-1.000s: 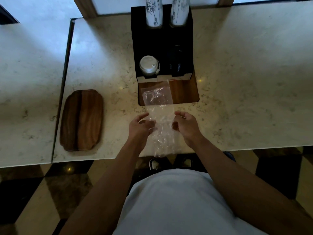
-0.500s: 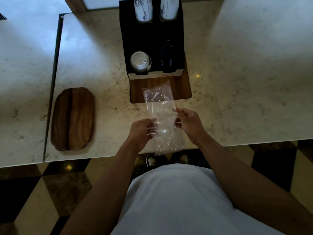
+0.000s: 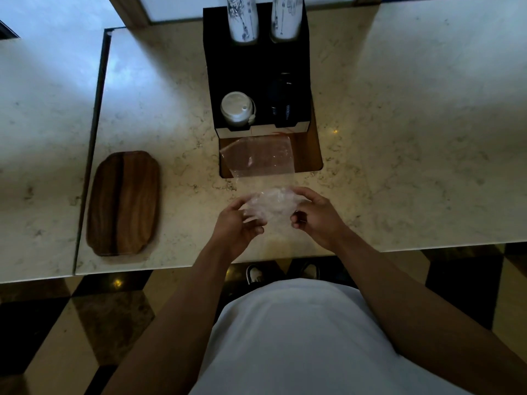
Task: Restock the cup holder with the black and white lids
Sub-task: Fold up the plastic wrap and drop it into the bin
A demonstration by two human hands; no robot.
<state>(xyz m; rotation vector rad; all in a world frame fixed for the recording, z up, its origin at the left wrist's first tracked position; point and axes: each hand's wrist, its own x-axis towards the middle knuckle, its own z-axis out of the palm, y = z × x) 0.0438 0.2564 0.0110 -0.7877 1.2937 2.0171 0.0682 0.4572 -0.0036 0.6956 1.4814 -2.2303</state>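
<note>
Counts: two hands, one clear plastic bag (image 3: 263, 172), one black cup holder (image 3: 256, 67), two cup stacks, two lid stacks, two wooden boards.

Left hand (image 3: 236, 226) and right hand (image 3: 318, 216) sit side by side with a small gap, both with fingers curled onto the near, crumpled end of the bag, bunching it between them. The bag's far end stretches flat away from the hands over the wooden board (image 3: 309, 155) under the holder. The bag is transparent and wrinkled; cannot tell if anything is inside.

The cup holder stands straight ahead of the hands, further out on the marble counter (image 3: 399, 138). Front left slot: a stack of white lids (image 3: 236, 108), round, domed, with a sip tab on one side. Front right slot: a stack of black lids (image 3: 281, 102), dark against the dark holder, hard to count. Behind them, two stacks of white printed cups (image 3: 242, 18) poke up from the rear slots, one on each side.

A second, oval wooden tray (image 3: 124, 203) lies well to the left of the left hand, near the counter's edge.
</note>
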